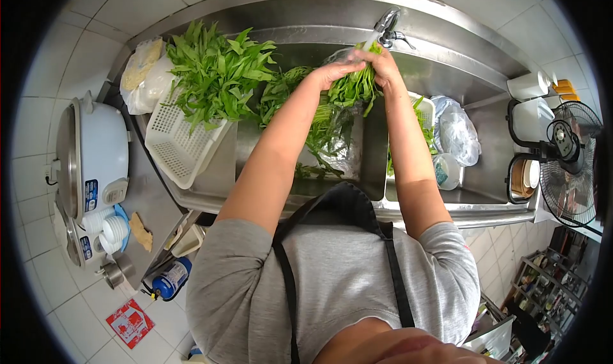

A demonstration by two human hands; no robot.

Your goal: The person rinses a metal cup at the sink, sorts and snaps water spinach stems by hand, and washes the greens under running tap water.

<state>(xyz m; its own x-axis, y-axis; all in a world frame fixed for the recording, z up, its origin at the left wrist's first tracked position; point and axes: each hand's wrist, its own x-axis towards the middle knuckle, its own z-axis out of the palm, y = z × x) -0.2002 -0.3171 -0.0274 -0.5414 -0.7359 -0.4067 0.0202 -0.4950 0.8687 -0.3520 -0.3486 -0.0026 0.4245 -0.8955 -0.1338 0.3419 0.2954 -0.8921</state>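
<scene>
Under the running tap [387, 21], my left hand [336, 72] and my right hand [381, 65] are closed around a bunch of leafy greens [352, 89]. The stems point up toward the water and the leaves hang over the sink. Below my hands, more wet greens [322, 131] lie in the left basin with what looks like clear plastic [348, 148]. To the left, a large pile of long-leaved greens [217, 74] rests on a white perforated basket [185, 144].
Right of my arms, the other basin holds a white basket [426, 112] with greens and plastic bags [458, 134]. A fan [565, 144] stands at the far right. Rice cookers [102, 156] are at the left. Filled bags [145, 77] sit behind the left basket.
</scene>
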